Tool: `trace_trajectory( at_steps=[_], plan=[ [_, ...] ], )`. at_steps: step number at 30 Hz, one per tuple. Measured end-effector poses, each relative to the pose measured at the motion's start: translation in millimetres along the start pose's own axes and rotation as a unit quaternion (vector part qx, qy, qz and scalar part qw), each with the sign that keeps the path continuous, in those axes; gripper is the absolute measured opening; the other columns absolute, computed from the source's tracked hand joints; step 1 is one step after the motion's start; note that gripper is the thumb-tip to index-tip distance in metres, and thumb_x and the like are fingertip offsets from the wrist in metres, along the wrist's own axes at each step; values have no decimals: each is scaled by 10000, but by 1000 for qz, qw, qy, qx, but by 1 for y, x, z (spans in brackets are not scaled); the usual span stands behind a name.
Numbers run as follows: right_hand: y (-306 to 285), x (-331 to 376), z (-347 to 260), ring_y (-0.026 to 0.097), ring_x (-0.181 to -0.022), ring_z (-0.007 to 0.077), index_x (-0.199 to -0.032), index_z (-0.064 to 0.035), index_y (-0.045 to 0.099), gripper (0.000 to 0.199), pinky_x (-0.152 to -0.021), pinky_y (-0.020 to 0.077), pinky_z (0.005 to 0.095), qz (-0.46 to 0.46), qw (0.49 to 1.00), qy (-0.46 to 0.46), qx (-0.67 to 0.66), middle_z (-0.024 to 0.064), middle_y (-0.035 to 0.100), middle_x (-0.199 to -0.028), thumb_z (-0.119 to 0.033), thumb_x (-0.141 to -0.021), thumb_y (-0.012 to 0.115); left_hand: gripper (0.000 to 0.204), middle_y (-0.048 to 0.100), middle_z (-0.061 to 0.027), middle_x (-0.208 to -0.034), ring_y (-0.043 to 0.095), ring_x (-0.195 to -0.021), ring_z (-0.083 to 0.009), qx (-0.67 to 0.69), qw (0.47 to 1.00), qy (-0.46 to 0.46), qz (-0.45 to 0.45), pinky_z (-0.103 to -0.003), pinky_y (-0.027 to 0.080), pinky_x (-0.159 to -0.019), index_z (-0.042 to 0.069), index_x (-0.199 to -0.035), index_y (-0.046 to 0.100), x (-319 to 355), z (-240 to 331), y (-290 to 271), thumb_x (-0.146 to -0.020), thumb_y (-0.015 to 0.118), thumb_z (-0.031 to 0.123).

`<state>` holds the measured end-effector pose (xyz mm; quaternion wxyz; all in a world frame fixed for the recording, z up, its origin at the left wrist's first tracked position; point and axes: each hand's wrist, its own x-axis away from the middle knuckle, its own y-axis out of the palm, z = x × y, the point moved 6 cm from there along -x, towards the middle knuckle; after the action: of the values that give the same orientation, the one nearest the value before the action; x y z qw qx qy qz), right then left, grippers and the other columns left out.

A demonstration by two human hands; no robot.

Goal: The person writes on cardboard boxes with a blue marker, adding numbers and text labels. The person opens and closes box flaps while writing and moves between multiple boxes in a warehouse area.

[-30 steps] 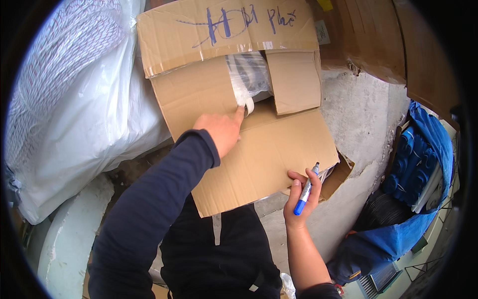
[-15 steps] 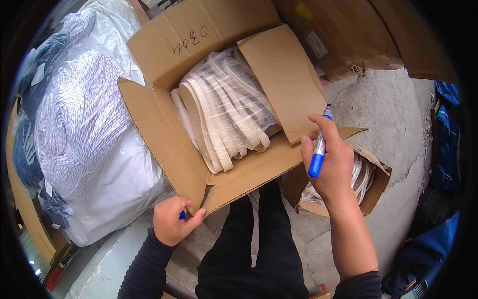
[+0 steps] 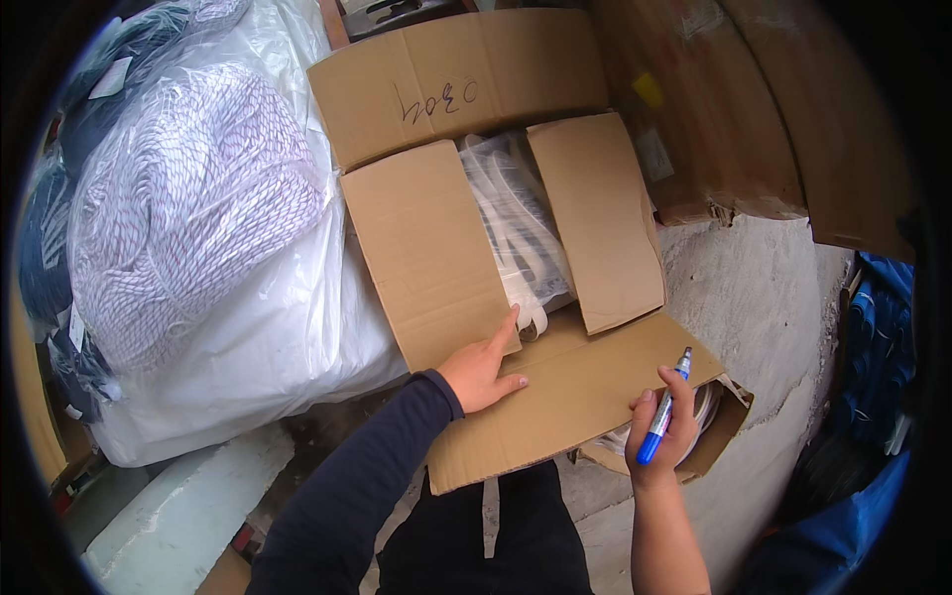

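Observation:
A cardboard box (image 3: 436,243) holds cream-coloured strap coils (image 3: 521,213) in clear plastic. Its two side flaps lie folded inward over them, leaving a strip of coils showing. The back flap, with dark handwriting, stands up, and the front flap (image 3: 550,416) is folded out toward me. My left hand (image 3: 484,375) rests at the near corner of the left flap, index finger and thumb stretched out; its other fingers are mostly hidden. Above the front flap's right part, my right hand (image 3: 666,428) grips a blue-and-silver marker (image 3: 664,412), its dark tip uncovered and pointing up.
White-and-purple rope (image 3: 198,198) in clear plastic lies at left on white sacking. A smaller open box (image 3: 729,426) with pale coils sits beneath the front flap's right end. Large brown cartons (image 3: 694,119) stand at the back right; blue wrapped goods (image 3: 878,347) lie far right.
The left flap has folded inward over the coils, and the front flap has tipped outward. My left hand moved right onto the left flap; the blue piece seen in it earlier no longer shows.

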<state>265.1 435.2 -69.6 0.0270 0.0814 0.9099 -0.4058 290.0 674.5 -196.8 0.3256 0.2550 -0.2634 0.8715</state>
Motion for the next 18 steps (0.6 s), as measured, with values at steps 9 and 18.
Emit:
trace_trajectory(
  at_steps=[9,18],
  plan=[
    [66,-16,-8,577,-1304,397,-1392,-27,424,577,-1032,508,432,6,977,-92,-193,299,501,-1473,80,-865,631,292,664,-169,-730,670,-646,-272,-143,882,47,447,-389,510,-633,13,-1183,695,-40,-14,-201,-933,567,96],
    [169,23,-4,361,-1451,465,-1398,-93,488,663,-1181,302,592,-264,958,-38,109,241,432,-1542,-78,-782,735,454,596,-137,-915,663,-635,-234,248,871,-117,407,-377,553,-537,-34,-1347,383,-49,-98,-291,-937,535,92]
  ],
)
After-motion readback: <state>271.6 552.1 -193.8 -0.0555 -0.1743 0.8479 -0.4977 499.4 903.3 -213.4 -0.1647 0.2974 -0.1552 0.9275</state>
